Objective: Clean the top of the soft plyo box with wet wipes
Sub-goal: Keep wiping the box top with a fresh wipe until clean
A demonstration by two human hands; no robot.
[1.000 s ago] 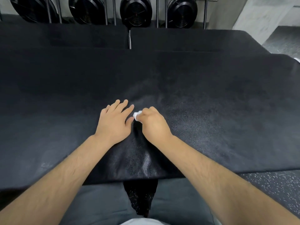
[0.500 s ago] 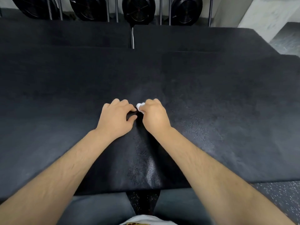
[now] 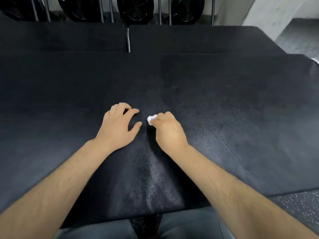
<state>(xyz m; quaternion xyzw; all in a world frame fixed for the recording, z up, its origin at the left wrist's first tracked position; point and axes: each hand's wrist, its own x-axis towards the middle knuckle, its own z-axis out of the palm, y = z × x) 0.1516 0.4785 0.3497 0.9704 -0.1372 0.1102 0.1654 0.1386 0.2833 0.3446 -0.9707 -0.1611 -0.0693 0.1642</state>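
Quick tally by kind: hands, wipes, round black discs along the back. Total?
Hands: 2, left hand and right hand
Wet wipe: 1, wadded in the right hand's grip
Round black discs: 4, all cut off by the frame's top edge
Total: 7

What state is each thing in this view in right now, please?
soft plyo box: top faintly shiny between the forearms.
wet wipe: bunched into a wad, gripped by the right hand.
right hand: fingers curled round the wet wipe.
left hand: holds nothing, bent fingertips resting on the soft plyo box.
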